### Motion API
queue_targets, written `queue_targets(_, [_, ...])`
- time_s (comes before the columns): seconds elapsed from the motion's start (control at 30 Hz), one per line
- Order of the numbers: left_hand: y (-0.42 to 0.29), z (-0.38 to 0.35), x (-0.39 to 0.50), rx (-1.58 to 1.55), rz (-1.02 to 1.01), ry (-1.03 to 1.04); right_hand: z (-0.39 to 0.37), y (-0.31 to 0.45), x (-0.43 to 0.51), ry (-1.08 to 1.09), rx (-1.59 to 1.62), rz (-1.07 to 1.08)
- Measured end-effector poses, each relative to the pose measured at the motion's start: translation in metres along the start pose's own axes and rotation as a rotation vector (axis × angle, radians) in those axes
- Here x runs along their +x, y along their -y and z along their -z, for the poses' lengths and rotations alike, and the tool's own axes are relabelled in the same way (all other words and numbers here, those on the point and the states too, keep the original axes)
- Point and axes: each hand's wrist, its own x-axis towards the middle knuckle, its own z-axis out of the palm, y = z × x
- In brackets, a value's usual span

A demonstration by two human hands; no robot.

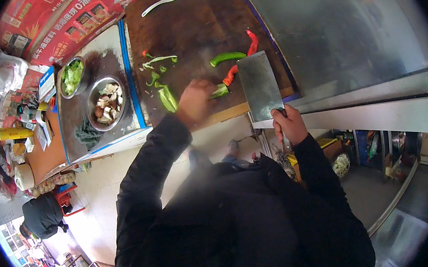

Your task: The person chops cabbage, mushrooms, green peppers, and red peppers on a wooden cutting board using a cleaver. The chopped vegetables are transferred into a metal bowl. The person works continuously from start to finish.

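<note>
My right hand (291,124) grips the handle of a broad cleaver (259,82), its blade flat over the right edge of a dark wooden cutting board (188,31). Blurred, my left hand (195,98) is over the board's near edge, its fingertips hidden beside a cut green pepper piece (219,91). Whether it holds that piece cannot be told. A red pepper piece (230,75) lies between that piece and the blade. Beyond are a whole green pepper (228,58) and a red pepper (252,41). Left of my left hand lies a split green pepper (167,98).
Pepper scraps (154,77) lie on the board's left, a white spoon (162,2) at its far end. On the left counter stand a metal bowl of cut mushrooms (107,105) and a bowl of leafy greens (72,77). A metal worktop (335,25) adjoins on the right. Another person (43,215) is at far left.
</note>
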Motion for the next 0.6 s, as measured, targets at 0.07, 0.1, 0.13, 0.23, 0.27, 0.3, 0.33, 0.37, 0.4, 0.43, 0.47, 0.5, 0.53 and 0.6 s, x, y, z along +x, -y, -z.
queue_targets(0.07, [-0.003, 0.003, 0.005, 0.103, 0.028, 0.095, 0.003, -0.003, -0.003, -0.008, 0.066, -0.027])
queue_targets(0.1, [-0.003, 0.005, 0.006, 0.159, 0.044, 0.163, 0.005, -0.005, -0.005, -0.005, 0.112, -0.056])
queue_targets(0.13, [0.0, 0.011, 0.004, 0.196, -0.024, 0.108, 0.008, -0.006, -0.007, -0.019, 0.093, -0.035])
queue_targets(0.23, [0.006, 0.022, 0.002, 0.447, 0.095, 0.181, 0.013, -0.01, -0.011, -0.029, 0.08, -0.022])
queue_targets(0.27, [0.009, 0.021, 0.011, 0.467, 0.148, 0.221, 0.014, -0.011, -0.012, -0.036, 0.084, -0.028])
queue_targets(0.3, [0.01, 0.018, 0.021, 0.411, 0.164, 0.155, 0.015, -0.011, -0.013, -0.043, 0.097, -0.046])
queue_targets(0.33, [0.011, 0.014, 0.034, 0.356, 0.179, 0.091, 0.016, -0.012, -0.015, -0.041, 0.089, -0.043])
queue_targets(0.37, [0.012, 0.009, 0.05, 0.3, 0.189, 0.026, 0.016, -0.013, -0.016, -0.039, 0.09, -0.051])
queue_targets(0.4, [0.012, 0.003, 0.067, 0.224, 0.239, -0.022, 0.017, -0.013, -0.017, -0.022, 0.109, -0.058])
queue_targets(0.43, [0.01, -0.001, 0.08, 0.191, 0.193, -0.101, 0.018, -0.014, -0.019, -0.032, 0.08, -0.059])
queue_targets(0.47, [0.008, -0.006, 0.091, 0.152, 0.172, -0.149, 0.018, -0.014, -0.021, -0.025, 0.069, -0.058])
queue_targets(0.5, [0.003, -0.012, 0.099, 0.11, 0.184, -0.163, 0.019, -0.015, -0.023, -0.006, 0.082, -0.061])
queue_targets(0.53, [-0.001, -0.015, 0.104, 0.05, 0.177, -0.125, 0.021, -0.015, -0.025, -0.021, 0.057, -0.057])
queue_targets(0.6, [-0.015, -0.031, 0.102, 0.012, 0.213, -0.005, 0.023, -0.017, -0.028, -0.017, 0.079, -0.104])
